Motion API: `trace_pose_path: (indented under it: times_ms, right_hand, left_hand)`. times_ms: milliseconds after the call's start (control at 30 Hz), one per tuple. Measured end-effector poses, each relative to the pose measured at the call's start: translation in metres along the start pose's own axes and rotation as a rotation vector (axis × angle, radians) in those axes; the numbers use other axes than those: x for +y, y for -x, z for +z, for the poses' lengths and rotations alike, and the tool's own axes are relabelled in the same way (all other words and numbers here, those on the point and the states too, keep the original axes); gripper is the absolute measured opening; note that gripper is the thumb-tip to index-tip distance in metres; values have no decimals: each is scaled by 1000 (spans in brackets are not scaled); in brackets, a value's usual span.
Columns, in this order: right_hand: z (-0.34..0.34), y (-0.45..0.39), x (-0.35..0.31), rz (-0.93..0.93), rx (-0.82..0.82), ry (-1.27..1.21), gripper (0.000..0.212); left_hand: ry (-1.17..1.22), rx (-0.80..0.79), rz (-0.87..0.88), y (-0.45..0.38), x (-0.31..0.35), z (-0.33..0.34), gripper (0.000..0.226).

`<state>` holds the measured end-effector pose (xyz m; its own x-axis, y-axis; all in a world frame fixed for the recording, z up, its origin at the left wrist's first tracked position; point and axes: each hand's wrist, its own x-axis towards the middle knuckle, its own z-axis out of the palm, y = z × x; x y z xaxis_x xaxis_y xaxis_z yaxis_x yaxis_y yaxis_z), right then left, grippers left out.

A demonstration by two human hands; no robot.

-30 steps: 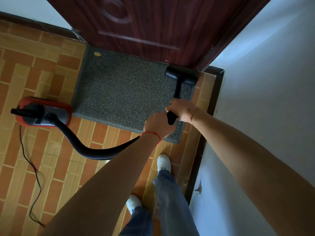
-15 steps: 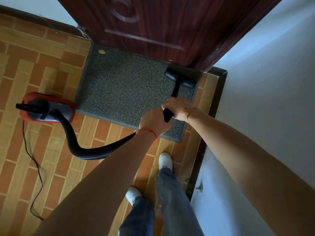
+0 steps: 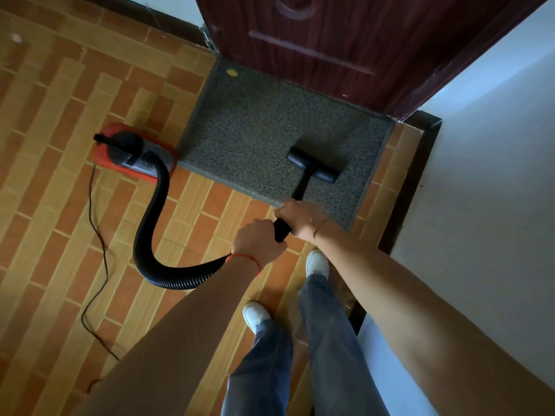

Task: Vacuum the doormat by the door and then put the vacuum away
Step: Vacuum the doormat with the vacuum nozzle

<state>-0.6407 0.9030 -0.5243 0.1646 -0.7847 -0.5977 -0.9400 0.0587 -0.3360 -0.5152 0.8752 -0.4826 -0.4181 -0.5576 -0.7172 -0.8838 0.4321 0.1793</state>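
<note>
- The grey doormat (image 3: 255, 136) lies flat on the brick-pattern floor (image 3: 60, 115), its far edge against the dark red door (image 3: 345, 40).
- The black nozzle (image 3: 312, 165) sits on the mat's near right part, crosswise to the black tube (image 3: 300, 189) that runs back to the hands.
- The right hand (image 3: 300, 219) grips the tube, fingers curled round it, a thin bracelet at the wrist.
- The left hand (image 3: 258, 243) grips the tube just behind the right one, a red string on its wrist.
- A ribbed black hose (image 3: 153, 223) loops from under the left wrist across the floor to the red and black vacuum (image 3: 132, 151), which touches the mat's near left corner.
- A thin black cord (image 3: 96, 235) trails from the vacuum over the floor.
- A small yellow spot (image 3: 232, 72) lies on the mat's far left corner.
- 2 white shoes (image 3: 315, 261) stand just short of the mat, beside a white wall (image 3: 480, 175).
</note>
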Motion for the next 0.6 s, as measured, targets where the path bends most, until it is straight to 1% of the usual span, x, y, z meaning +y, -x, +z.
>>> trace_pose_path:
  times_ms: [300,500,600]
  right_hand:
    - [54,4,-115,-26,-30,-13,26]
    - [71,8,-168,-67,-38,5,23]
    - [77,5,-187,-78,-54,5,26]
  left_hand:
    - [-31,-20,-52,78,-90,41,18]
    - [-17,-25,-73,109,-133,62,17]
    - [-22,-24,-77,120,-151,67,18]
